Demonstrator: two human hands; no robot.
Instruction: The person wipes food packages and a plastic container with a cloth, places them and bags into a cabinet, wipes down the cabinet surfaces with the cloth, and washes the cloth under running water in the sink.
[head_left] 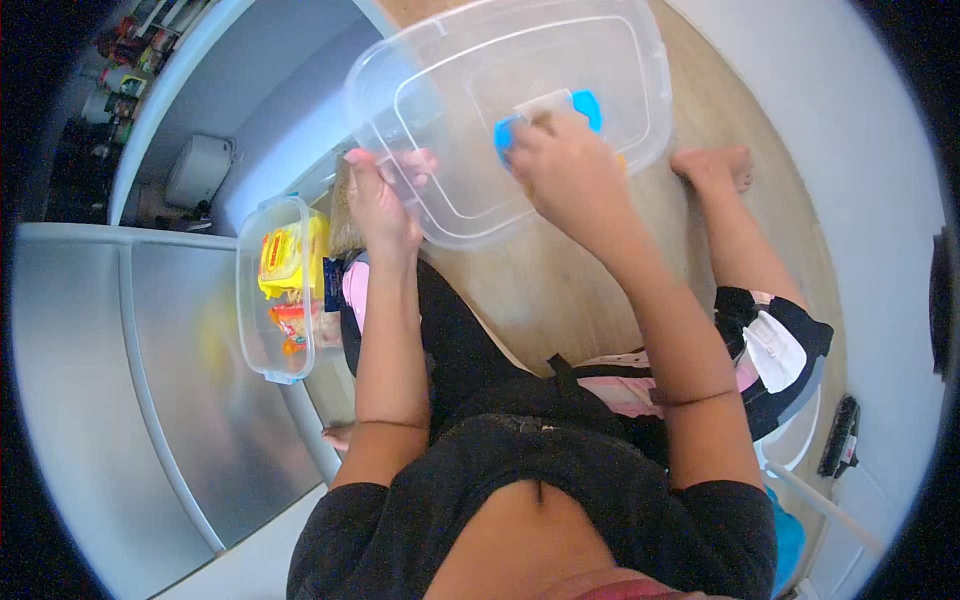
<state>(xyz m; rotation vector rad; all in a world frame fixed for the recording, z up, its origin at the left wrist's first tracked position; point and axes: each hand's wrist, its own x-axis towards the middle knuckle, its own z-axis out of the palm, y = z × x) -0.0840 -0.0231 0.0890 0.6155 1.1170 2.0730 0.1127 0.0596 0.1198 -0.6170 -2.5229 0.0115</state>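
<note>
My left hand (pixel 382 200) grips the near left rim of a clear plastic container (pixel 450 90), thumb on one side, with fingertips showing through the plastic. The container is tilted up in front of me, over the floor. My right hand (pixel 565 165) is over its middle, fingers curled but smeared by motion, so whether they hold anything is unclear. Beside those fingers show two bright blue pieces (pixel 587 108) and a small pale patch between them. What they belong to is partly hidden by the hand. A bit of yellow-orange shows by the wrist.
On my left, a clear plastic bin (pixel 245 300) holds a yellow packet (pixel 285 258) and an orange-red packet (pixel 292 322). Frosted cabinet doors (pixel 75 370) stand beyond it. A black brush (pixel 842 435) is by the wall on the right. My bare foot (pixel 715 168) rests on the wooden floor (pixel 690 235).
</note>
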